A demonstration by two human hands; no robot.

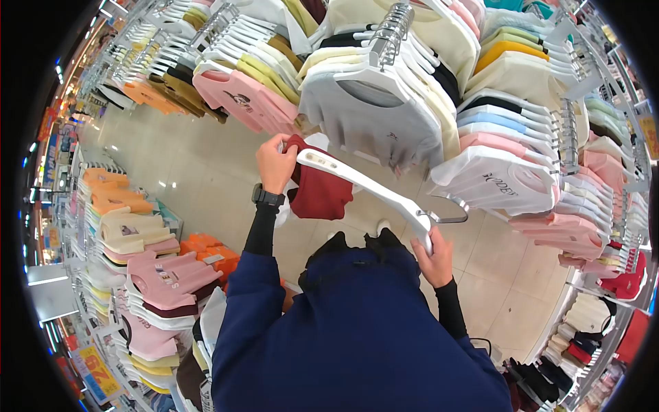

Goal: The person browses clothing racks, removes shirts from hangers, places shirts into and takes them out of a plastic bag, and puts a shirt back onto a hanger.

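Observation:
A white hanger (374,189) with a metal hook (449,209) slants between my two hands. My left hand (276,165), with a dark watch (267,197) on its wrist, pinches a dark red garment (321,191) near the hanger's left end. The garment hangs below that end, with some white fabric beside it. My right hand (434,256) grips the hanger's other end, just below the hook. Right behind the hanger, a grey shirt (374,117) hangs at the front of a rack.
Racks of hung shirts curve around the front and right. At the left are more racks, with pink shirts (165,278) and orange clothes (209,253). A yellow price sign (98,371) stands lower left. Folded clothes (583,319) lie on a shelf at the lower right. Tiled floor (206,172) shows between.

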